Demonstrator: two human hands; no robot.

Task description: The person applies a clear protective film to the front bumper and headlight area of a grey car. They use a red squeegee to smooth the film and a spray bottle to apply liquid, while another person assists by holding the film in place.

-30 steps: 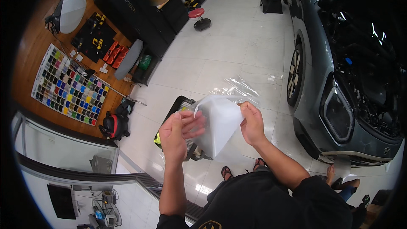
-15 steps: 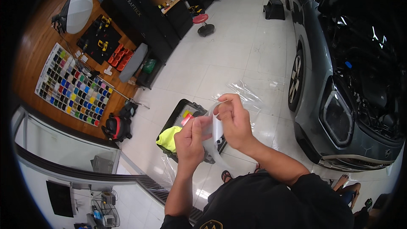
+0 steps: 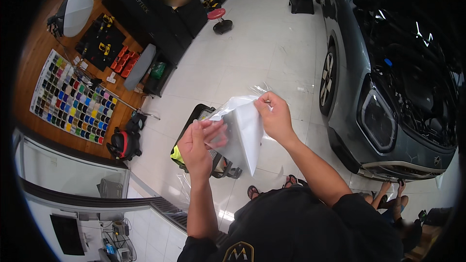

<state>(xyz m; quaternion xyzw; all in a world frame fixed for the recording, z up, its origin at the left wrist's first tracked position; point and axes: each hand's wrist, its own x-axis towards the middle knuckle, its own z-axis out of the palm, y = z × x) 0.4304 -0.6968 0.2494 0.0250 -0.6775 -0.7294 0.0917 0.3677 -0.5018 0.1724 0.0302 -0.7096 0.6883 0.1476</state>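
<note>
Between my hands, in front of my chest, a clear plastic film (image 3: pixel 225 153) is stretched out with a white backing sheet (image 3: pixel 248 123) hanging from its right side in a pointed fold. My left hand (image 3: pixel 195 148) grips the film's left edge between thumb and fingers; the fingers show through the clear plastic. At the upper right corner, my right hand (image 3: pixel 275 116) pinches the sheet between thumb and fingertips. Whether it has the film, the backing or both is unclear. Below, partly hidden by the film and left hand, stands a dark mesh basket (image 3: pixel 198 114) with a yellow-green cloth (image 3: pixel 176 155).
A grey car (image 3: pixel 357 87) with its hood up stands on the right. Another person's hands (image 3: pixel 400 188) are by its front bumper. Farther off are a red-topped stool (image 3: pixel 216 14) and a black step stool (image 3: pixel 302 2). A color sample board (image 3: pixel 73 102) leans at left.
My hands have moved apart, the left one leftward and the right one slightly right. The white sheet, edge-on before, now spreads open between them with the clear film. The view has shifted a little.
</note>
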